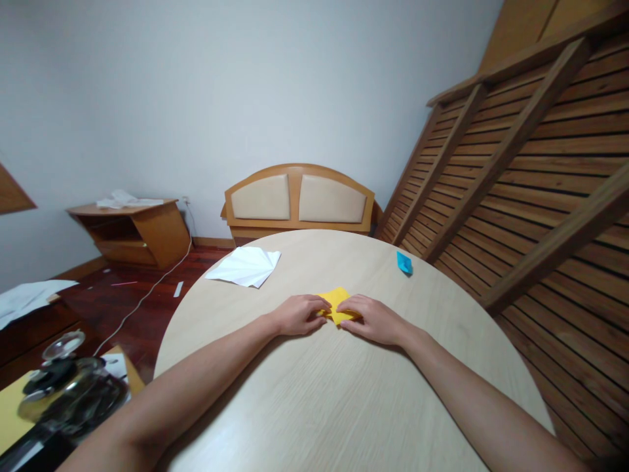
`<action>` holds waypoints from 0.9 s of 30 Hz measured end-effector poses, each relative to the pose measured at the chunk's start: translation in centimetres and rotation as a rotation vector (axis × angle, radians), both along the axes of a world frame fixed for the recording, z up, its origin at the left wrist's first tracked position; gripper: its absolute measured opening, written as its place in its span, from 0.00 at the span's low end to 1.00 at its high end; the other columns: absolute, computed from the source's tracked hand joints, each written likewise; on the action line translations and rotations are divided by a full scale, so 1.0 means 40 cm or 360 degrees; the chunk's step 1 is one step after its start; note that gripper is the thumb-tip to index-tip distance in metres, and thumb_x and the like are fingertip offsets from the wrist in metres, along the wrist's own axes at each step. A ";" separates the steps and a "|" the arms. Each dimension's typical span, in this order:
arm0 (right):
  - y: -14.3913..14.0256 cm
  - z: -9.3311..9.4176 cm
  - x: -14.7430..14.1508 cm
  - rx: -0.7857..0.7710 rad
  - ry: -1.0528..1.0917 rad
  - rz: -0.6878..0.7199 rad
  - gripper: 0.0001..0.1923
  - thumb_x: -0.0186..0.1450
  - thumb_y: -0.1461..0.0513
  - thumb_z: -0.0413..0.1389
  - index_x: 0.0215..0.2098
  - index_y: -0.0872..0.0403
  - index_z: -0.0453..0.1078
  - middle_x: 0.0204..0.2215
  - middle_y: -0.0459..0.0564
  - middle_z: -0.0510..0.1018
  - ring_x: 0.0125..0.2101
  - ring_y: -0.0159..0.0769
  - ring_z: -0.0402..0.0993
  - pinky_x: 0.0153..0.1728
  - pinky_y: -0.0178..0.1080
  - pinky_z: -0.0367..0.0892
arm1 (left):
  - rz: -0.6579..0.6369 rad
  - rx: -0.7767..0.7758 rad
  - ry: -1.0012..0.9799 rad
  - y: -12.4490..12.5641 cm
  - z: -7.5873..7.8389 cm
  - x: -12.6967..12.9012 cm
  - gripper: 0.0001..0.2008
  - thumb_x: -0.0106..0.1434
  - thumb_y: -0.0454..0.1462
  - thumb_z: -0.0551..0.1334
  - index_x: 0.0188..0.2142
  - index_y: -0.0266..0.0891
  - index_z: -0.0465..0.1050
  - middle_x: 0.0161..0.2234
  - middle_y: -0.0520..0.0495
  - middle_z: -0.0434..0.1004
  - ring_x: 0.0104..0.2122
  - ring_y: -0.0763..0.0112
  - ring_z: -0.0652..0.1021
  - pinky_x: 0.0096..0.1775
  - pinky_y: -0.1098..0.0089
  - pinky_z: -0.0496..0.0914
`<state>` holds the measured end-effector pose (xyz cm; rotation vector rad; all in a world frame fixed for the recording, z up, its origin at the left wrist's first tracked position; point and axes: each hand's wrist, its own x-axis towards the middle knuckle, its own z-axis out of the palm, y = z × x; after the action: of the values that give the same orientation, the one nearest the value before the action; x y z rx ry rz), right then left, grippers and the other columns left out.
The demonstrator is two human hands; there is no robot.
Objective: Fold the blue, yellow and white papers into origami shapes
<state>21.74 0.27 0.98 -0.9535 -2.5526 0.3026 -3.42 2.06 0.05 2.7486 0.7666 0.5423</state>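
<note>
A piece of yellow folded paper lies on the round wooden table in front of me. My left hand has its curled fingers on the paper's left side. From the right, my right hand grips the other side, thumb below and fingers above. Parts of the paper are hidden under both sets of fingers. Farther back on the right sits a small blue folded paper piece. A creased white sheet rests at the table's back left.
Beyond the table stands a headboard against the wall. A slatted wooden frame leans along the right. To the left are a low cabinet, a white cable on the floor, and a glass pot near my left arm.
</note>
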 end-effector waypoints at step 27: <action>0.036 -0.035 0.029 0.0038 0.0056 -0.0199 0.11 0.70 0.62 0.53 0.48 0.52 0.74 0.45 0.53 0.81 0.44 0.41 0.76 0.47 0.43 0.68 | 0.0437 0.0113 0.0120 0.000 -0.005 0.013 0.11 0.70 0.41 0.53 0.39 0.40 0.73 0.40 0.45 0.79 0.39 0.64 0.79 0.41 0.68 0.71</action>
<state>22.91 1.70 -0.42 -1.0834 -2.4465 0.2498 -2.88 2.07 -0.17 2.7583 1.1756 0.5288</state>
